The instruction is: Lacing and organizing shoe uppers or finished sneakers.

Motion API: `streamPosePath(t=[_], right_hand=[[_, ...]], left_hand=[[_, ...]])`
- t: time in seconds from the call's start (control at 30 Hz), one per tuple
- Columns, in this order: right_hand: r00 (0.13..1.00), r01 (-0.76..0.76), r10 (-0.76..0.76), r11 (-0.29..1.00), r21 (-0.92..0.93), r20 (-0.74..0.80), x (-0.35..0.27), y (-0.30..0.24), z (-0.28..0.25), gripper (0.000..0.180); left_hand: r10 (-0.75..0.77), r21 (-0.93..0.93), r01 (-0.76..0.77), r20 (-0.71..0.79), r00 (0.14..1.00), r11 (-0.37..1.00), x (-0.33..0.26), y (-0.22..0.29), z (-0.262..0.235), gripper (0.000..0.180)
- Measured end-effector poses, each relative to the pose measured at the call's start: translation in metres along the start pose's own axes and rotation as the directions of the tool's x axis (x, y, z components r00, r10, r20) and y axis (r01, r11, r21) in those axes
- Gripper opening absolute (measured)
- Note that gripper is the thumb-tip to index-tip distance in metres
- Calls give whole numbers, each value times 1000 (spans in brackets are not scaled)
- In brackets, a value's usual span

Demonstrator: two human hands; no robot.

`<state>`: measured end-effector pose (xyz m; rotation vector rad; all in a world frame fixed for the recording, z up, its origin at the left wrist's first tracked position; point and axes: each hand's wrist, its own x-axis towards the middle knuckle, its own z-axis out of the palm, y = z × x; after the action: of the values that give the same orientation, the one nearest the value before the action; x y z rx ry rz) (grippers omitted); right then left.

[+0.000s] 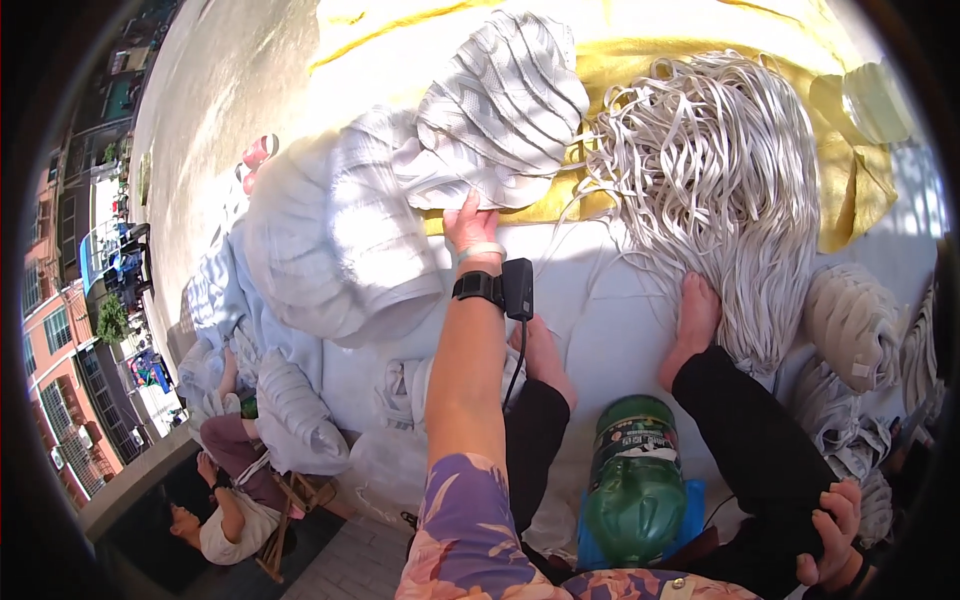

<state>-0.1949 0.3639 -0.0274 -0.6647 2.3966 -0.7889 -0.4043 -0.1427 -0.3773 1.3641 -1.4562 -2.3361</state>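
My left hand [472,226] reaches forward, its fingers closed at the lower edge of a stack of nested white mesh pieces [500,105] that look like shoe uppers; some fingertips are hidden by it. Just left of that hand lies a larger, slightly blurred white stack [340,225] of similar ribbed pieces. A big bundle of flat white shoelaces [715,180] spreads to the right, its strands hanging down towards my right foot. At the lower right, my right hand [838,530] rests by my black-trousered leg, fingers bent and apart, with nothing in it.
A green plastic bottle [637,480] stands between my legs. Yellow cloth [855,190] lies beneath the laces. More rolled white stacks sit at right [855,325] and left [295,410]. A seated person [235,525] is at the lower left. A clear container [878,102] stands far right.
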Motion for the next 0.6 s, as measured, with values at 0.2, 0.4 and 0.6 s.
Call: streamPosePath(t=[0.2,0.4,0.6], right_hand=[[1000,10,-10,1000,11,-24,1,1,0,49],[999,2,-2,1000,23,-34,-5,4,4,50],[996,-22,19,999,26,90,5,8,-8,51]], left_hand=[[258,-257,-217,139,956,942,-27,-5,57,54],[127,-444,-69,100,987,893,-18,-22,77,66],[33,-334,-71,-119,992,940,-19,-16,85,58]])
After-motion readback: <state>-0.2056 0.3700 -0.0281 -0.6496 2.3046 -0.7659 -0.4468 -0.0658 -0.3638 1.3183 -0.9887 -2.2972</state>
